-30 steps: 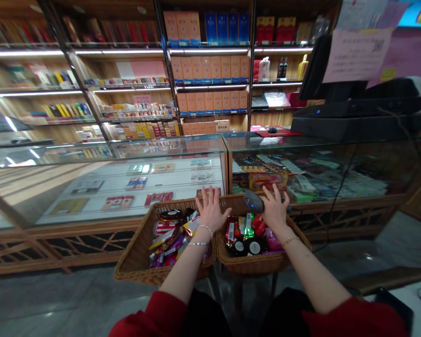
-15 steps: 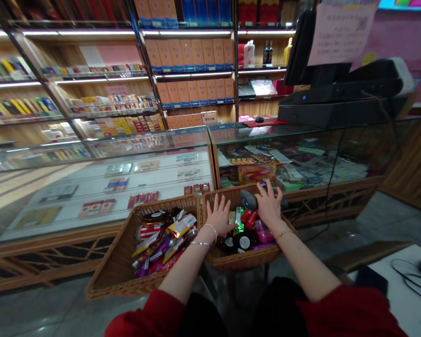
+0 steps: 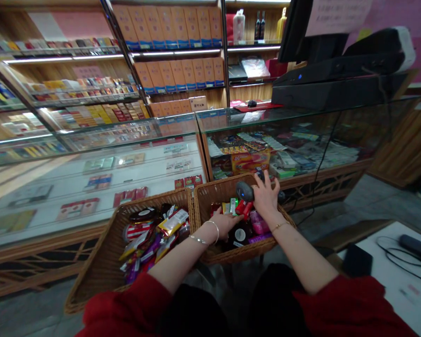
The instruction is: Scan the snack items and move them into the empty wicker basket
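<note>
My left hand is inside the right wicker basket, palm down over the packages. Its index finger stretches toward a red package; the other fingers are partly hidden, and I see nothing gripped. Just beside it lies a black round package with a white label. My right hand is closed around a dark handheld barcode scanner with a lit blue spot, above the basket's far right side. Under it are pink-purple packages and a shiny green package.
A second wicker basket with colourful snack packets adjoins on the left. Behind stands a glass display counter bearing a monitor and till. A white table with a cable and dark objects is at right.
My left hand has lowered into the right basket, its spread fingers now pointing right among the packages. My right hand keeps the scanner in nearly the same place. The view has tilted down.
</note>
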Demonstrator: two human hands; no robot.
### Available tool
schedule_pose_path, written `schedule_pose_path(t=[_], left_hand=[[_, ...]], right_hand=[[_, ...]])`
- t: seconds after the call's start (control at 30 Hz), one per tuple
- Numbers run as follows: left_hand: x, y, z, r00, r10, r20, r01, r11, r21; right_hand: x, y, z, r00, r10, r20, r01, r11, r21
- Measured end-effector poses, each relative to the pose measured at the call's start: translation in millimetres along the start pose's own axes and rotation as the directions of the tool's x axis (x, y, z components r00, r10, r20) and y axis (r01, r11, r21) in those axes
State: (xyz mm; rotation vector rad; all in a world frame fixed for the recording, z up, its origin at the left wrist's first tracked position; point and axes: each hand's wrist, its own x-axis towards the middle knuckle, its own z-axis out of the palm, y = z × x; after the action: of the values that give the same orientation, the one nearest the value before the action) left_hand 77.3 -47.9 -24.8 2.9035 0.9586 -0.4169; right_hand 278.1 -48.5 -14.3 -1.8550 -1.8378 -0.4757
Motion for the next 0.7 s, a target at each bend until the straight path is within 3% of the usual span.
schedule_pose_path(t=[0.13,0.4,0.7], left_hand=[[5,8,-2.1,0.995,0.095,0.028,-0.097,0.993,0.067],[10,19,0.3,0.975,0.187,-0.122,-0.159,0.966,0.202],[6,15,-4.1,0.990,0.138,-0.014,-0.138,0.990,0.038]], right_hand=[[-1,1,-1,1.000,0.011,-0.001,-0.011,1.000,0.011],[-1,1,-3,0.999,0.030,0.018,-0.031,0.999,0.042],[-3,6,4,0.999,0.029,-0.021,-0.027,0.996,0.088]])
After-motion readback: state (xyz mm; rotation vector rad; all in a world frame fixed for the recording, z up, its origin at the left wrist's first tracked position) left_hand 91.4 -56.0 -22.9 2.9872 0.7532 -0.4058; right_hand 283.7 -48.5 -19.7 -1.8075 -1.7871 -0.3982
